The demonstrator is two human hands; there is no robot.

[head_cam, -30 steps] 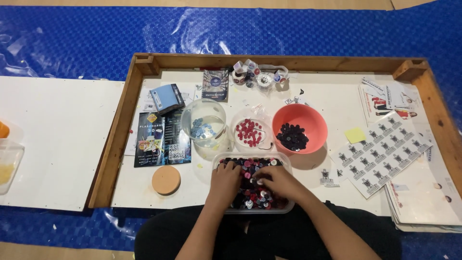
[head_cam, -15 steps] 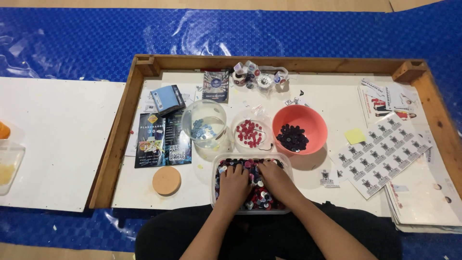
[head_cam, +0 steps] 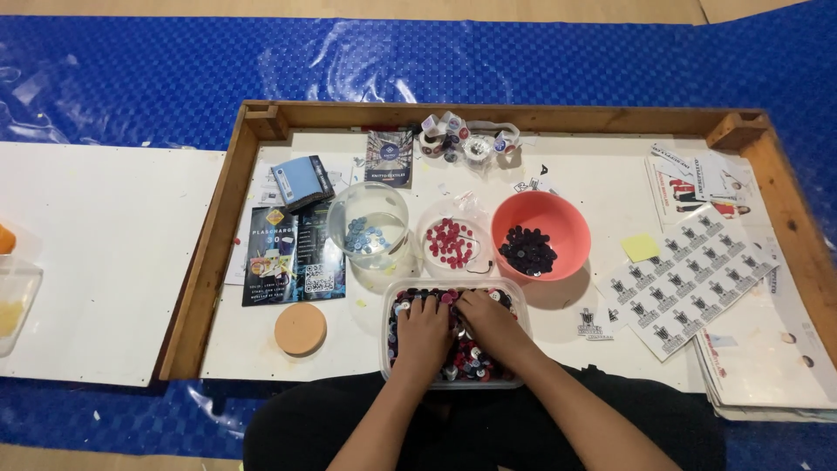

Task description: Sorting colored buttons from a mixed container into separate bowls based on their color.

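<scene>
A clear rectangular tub (head_cam: 514, 296) full of mixed red, black, white and blue buttons sits at the near edge of the white board. Both hands rest inside it, side by side. My left hand (head_cam: 425, 334) lies palm down on the buttons with fingers spread. My right hand (head_cam: 490, 321) presses into the pile beside it, fingers curled among the buttons. Behind the tub stand a clear jar (head_cam: 368, 228) with blue buttons, a small clear bowl (head_cam: 452, 241) with red buttons and a salmon bowl (head_cam: 540, 235) with dark buttons.
A wooden frame (head_cam: 209, 253) borders the board. A round cork lid (head_cam: 300, 329) lies left of the tub. Dark leaflets (head_cam: 292, 255) and a blue card box (head_cam: 300, 181) lie at the left, sticker sheets (head_cam: 689, 283) and papers at the right, tape rolls (head_cam: 462, 139) at the back.
Both hands have shifted slightly within the tub, stirring through the buttons. Nothing else has moved.
</scene>
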